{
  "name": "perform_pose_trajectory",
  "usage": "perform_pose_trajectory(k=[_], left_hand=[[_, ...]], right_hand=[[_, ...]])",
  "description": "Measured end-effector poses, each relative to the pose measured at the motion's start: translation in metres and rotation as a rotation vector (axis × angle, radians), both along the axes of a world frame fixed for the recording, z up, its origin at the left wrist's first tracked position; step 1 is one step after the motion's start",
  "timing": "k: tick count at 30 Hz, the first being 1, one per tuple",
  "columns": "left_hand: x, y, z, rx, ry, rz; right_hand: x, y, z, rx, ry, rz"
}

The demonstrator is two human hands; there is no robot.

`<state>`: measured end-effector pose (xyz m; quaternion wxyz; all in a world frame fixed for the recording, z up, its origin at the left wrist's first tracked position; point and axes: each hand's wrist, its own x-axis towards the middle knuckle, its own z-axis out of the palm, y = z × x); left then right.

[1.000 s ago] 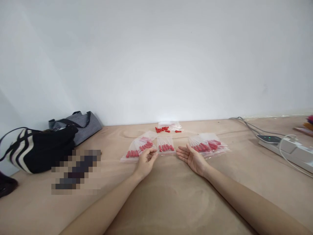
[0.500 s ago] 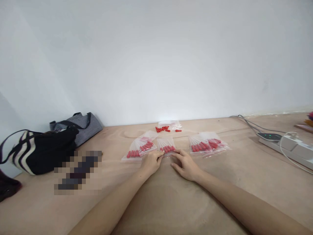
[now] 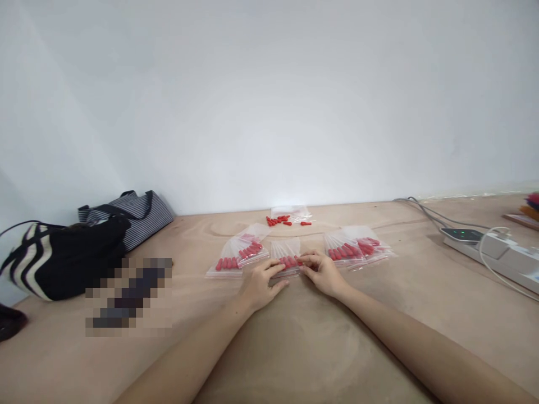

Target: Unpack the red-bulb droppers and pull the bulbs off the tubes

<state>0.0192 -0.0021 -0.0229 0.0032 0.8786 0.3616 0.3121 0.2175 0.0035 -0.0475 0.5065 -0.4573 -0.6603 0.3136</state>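
Note:
Between my two hands lies a clear zip bag (image 3: 285, 247) holding several red rubber-looking pieces (image 3: 289, 261) with narrow ends. The fingertips of my left hand (image 3: 257, 283) rest on the bag's left edge, its thumb held apart. At the opposite edge my right hand (image 3: 323, 272) has its thumb and fingers closed on the bag's corner. Filled zip bags (image 3: 229, 258) overlap to the left, and another overlapping group of filled bags (image 3: 345, 247) lies to the right.
Loose red pieces (image 3: 278, 220) and some flat clear bags (image 3: 290, 212) lie near the wall. A black bag (image 3: 88, 261) and a striped bag (image 3: 147, 219) stand at left, beside a pixelated area. On the right is a white power strip (image 3: 497, 261) with cables.
My left thumb has moved away from its fingers. My right hand has shifted slightly left, and its thumb has closed toward the fingers at the bag's right edge.

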Motion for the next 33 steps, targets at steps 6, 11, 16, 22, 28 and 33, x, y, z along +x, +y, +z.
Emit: perform_pose_trajectory(k=[6, 11, 16, 22, 28, 33], left_hand=[[0.005, -0.002, 0.002, 0.107, 0.174, -0.047], [0.007, 0.000, 0.002, 0.067, 0.157, -0.019], [0.007, 0.000, 0.002, 0.088, 0.124, -0.057], [0.011, -0.013, 0.005, -0.107, -0.180, 0.194], [0.025, -0.016, 0.014, -1.155, -0.644, 0.209], [0.030, -0.010, 0.019, -1.303, -0.968, 0.198]], right_hand=[[-0.001, -0.003, 0.001, -0.220, 0.199, 0.015], [0.005, -0.012, 0.011, 0.022, -0.090, -0.003], [-0.001, -0.024, 0.019, 0.439, -0.702, 0.021], [-0.005, -0.023, 0.015, 0.449, -0.779, -0.168], [0.001, -0.019, 0.011, 0.370, -0.626, -0.246], [-0.002, -0.023, 0.012, 0.456, -0.683, -0.138]])
